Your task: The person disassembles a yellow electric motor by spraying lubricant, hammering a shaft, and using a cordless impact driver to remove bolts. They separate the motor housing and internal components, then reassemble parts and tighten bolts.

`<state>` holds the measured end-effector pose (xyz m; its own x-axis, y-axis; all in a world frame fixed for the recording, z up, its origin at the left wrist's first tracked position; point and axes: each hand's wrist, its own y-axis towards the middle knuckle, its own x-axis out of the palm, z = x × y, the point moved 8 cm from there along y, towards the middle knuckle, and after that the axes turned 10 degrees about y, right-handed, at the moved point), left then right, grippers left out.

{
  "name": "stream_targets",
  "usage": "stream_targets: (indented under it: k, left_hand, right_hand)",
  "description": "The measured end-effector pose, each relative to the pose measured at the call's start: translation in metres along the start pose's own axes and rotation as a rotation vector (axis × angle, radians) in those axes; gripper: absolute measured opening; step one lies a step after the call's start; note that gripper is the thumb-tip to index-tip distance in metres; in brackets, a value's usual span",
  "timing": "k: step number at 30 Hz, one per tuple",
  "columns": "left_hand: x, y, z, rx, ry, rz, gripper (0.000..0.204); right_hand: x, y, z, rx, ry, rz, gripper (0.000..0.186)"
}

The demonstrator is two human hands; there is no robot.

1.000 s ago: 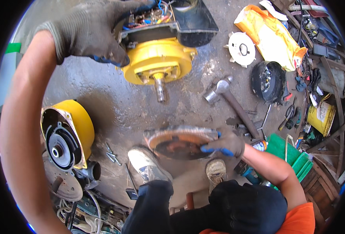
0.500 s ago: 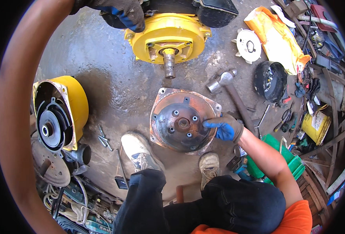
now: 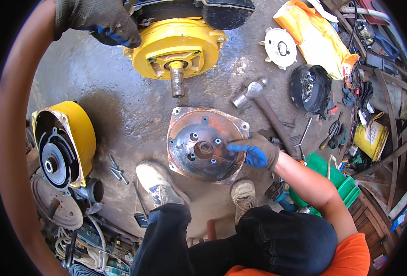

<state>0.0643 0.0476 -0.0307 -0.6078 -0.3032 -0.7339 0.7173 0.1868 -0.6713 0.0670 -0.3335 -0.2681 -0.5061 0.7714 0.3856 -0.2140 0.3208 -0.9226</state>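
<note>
A yellow motor [image 3: 173, 48] with a black casing [image 3: 176, 10] and a bare steel shaft [image 3: 177, 83] stands at the top. My left hand [image 3: 100, 23], in a dark glove with blue, lies over its left side, fingers bent and close together against it. Below the shaft, between my shoes, a rusty four-cornered flange plate [image 3: 205, 122] faces up, with several bolt holes around its centre bore. My right hand [image 3: 261, 152], also gloved, grips the plate's right edge with the thumb across its face. The fingers beneath are hidden.
A ball-peen hammer [image 3: 263, 103] lies right of the plate. At left sit a yellow housing [image 3: 81, 133] and several bolts [image 3: 117, 170]. Further right are a white fan disc [image 3: 277, 46], a black pan [image 3: 300, 87] of small parts, an orange-white sack [image 3: 313, 39] and a green case [image 3: 325, 175].
The view has turned slightly, carrying most things leftward. The motor sits further left in view, and more of my left hand shows on it. My right hand keeps its grip on the plate.
</note>
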Motion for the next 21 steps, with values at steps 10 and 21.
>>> stream_targets:
  k: [10,21]
  left_hand:
    - [0.007,0.002,0.018,0.140,0.055,0.271,0.107]
    - [0.040,0.015,-0.011,0.217,0.012,0.287,0.106]
  right_hand:
    - [0.056,-0.061,-0.009,-0.257,-0.621,-0.049,0.045]
    - [0.069,-0.094,0.062,-0.867,-1.393,-0.584,0.058]
